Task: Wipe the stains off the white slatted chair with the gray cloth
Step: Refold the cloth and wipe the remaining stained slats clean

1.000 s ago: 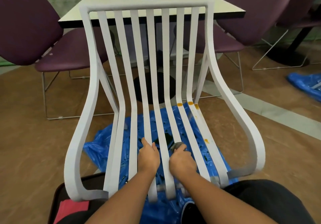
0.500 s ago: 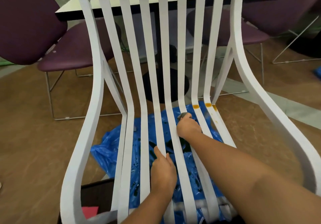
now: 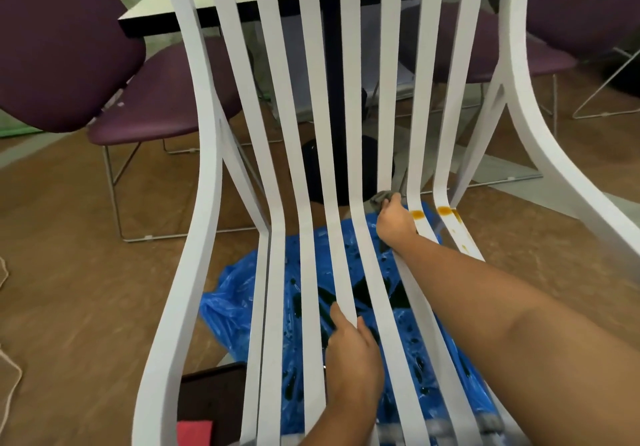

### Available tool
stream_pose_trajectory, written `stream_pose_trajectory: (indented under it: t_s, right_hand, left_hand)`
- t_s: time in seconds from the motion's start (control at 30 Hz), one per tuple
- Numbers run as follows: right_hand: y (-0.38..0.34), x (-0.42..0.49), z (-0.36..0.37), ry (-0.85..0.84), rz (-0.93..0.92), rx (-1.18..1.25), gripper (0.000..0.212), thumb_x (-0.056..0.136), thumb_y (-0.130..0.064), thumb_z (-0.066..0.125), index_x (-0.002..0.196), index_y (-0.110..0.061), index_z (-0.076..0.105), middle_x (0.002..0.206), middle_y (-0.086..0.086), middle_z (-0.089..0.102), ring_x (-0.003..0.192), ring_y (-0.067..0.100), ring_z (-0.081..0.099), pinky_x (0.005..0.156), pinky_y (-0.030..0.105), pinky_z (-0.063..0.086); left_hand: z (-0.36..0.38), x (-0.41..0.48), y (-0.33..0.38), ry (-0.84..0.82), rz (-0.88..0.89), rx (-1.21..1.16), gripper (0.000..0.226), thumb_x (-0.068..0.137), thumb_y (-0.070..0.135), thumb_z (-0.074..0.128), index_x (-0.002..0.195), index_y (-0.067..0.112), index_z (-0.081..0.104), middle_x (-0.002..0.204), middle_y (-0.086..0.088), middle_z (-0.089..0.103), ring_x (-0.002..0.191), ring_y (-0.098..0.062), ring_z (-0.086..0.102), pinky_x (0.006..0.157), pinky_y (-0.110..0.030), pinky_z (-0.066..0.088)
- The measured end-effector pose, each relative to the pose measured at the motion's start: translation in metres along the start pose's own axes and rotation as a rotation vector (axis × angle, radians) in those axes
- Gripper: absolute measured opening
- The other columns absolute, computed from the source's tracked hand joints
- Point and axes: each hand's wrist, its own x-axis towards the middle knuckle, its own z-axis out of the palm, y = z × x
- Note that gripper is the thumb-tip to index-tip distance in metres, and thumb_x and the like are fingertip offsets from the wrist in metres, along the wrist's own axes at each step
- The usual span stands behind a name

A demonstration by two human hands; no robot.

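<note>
The white slatted chair (image 3: 204, 182) fills the view, its back rising away from me. Orange-brown stains (image 3: 417, 214) mark the two right-hand slats at the bend, with smaller spots trailing down the rightmost slat (image 3: 463, 247). My right hand (image 3: 394, 226) presses the gray cloth (image 3: 380, 198) on a slat at the bend, just left of the stains; only a small bunched part of the cloth shows past my fingers. My left hand (image 3: 353, 359) grips a middle seat slat nearer to me, thumb on its left side.
A blue plastic sheet (image 3: 239, 300) with dark wet patches lies on the brown floor under the chair. Behind stands a table (image 3: 156, 9) on a black pedestal, with purple chairs (image 3: 62, 40) on wire legs at the left and right. A dark box with a red item (image 3: 194, 432) sits at the bottom left.
My right hand has slid the cloth up the slat from the seat front to the bend, close to the stains. My left hand has stayed on a seat slat. The view has moved closer.
</note>
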Motion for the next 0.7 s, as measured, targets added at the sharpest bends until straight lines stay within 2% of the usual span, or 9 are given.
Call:
stream_pose_trajectory:
  t_s: [0.13, 0.23, 0.3, 0.37, 0.53, 0.63, 0.7]
  right_hand:
    - [0.004, -0.008, -0.001, -0.041, 0.047, -0.052, 0.029, 0.102, -0.01, 0.042, 0.13, -0.004, 0.04, 0.112, 0.019, 0.058, 0.106, 0.038, 0.061, 0.078, 0.041, 0.047]
    - [0.01, -0.021, 0.0, -0.084, 0.116, -0.167, 0.034, 0.104, -0.013, 0.037, 0.137, -0.004, 0.04, 0.112, 0.016, 0.052, 0.118, 0.032, 0.058, 0.096, 0.038, 0.046]
    - [0.017, -0.045, -0.002, -0.068, 0.119, -0.186, 0.037, 0.105, -0.012, 0.035, 0.141, -0.004, 0.035, 0.123, 0.019, 0.057, 0.119, 0.035, 0.058, 0.099, 0.043, 0.047]
    - [0.027, -0.073, -0.004, -0.049, 0.083, -0.211, 0.036, 0.106, -0.011, 0.034, 0.14, -0.001, 0.035, 0.127, 0.02, 0.057, 0.116, 0.036, 0.058, 0.095, 0.043, 0.048]
    - [0.057, -0.141, -0.014, -0.054, -0.068, -0.301, 0.028, 0.102, -0.009, 0.027, 0.124, -0.001, 0.044, 0.117, 0.017, 0.056, 0.095, 0.033, 0.055, 0.076, 0.036, 0.042]
    - [0.068, -0.182, -0.019, -0.045, -0.072, -0.347, 0.027, 0.104, -0.013, 0.029, 0.125, -0.003, 0.042, 0.111, 0.014, 0.058, 0.085, 0.026, 0.053, 0.07, 0.032, 0.041]
    - [0.081, -0.207, -0.021, -0.02, -0.076, -0.379, 0.023, 0.105, -0.018, 0.034, 0.123, -0.005, 0.041, 0.094, 0.007, 0.065, 0.066, 0.017, 0.051, 0.052, 0.022, 0.038]
  left_hand:
    - [-0.001, -0.001, 0.001, -0.005, -0.001, -0.015, 0.05, 0.107, 0.038, 0.033, 0.152, 0.019, 0.02, 0.069, 0.014, 0.054, 0.06, -0.002, 0.058, 0.054, -0.022, 0.053]
    - [-0.001, -0.002, 0.002, 0.013, 0.004, -0.02, 0.048, 0.107, 0.037, 0.033, 0.15, 0.018, 0.021, 0.072, 0.011, 0.055, 0.06, -0.003, 0.057, 0.049, -0.019, 0.045]
    - [-0.001, -0.004, 0.004, 0.015, 0.005, -0.014, 0.048, 0.107, 0.036, 0.033, 0.149, 0.017, 0.023, 0.072, 0.009, 0.057, 0.057, -0.003, 0.056, 0.043, -0.017, 0.038]
    - [-0.001, -0.004, 0.003, 0.015, 0.01, -0.021, 0.048, 0.107, 0.036, 0.034, 0.149, 0.015, 0.023, 0.072, 0.007, 0.059, 0.056, -0.006, 0.057, 0.041, -0.019, 0.036]
    - [0.0, -0.005, 0.001, 0.005, 0.009, -0.121, 0.044, 0.107, 0.035, 0.036, 0.146, 0.014, 0.029, 0.078, 0.0, 0.063, 0.064, -0.014, 0.062, 0.053, -0.031, 0.049]
    - [-0.001, -0.008, 0.002, 0.009, 0.018, -0.202, 0.038, 0.107, 0.032, 0.038, 0.14, 0.013, 0.036, 0.076, 0.003, 0.059, 0.063, -0.01, 0.057, 0.047, -0.024, 0.041]
    - [-0.003, -0.01, 0.003, 0.012, 0.008, -0.279, 0.033, 0.106, 0.03, 0.042, 0.135, 0.013, 0.041, 0.078, 0.006, 0.058, 0.065, -0.008, 0.057, 0.051, -0.023, 0.041]
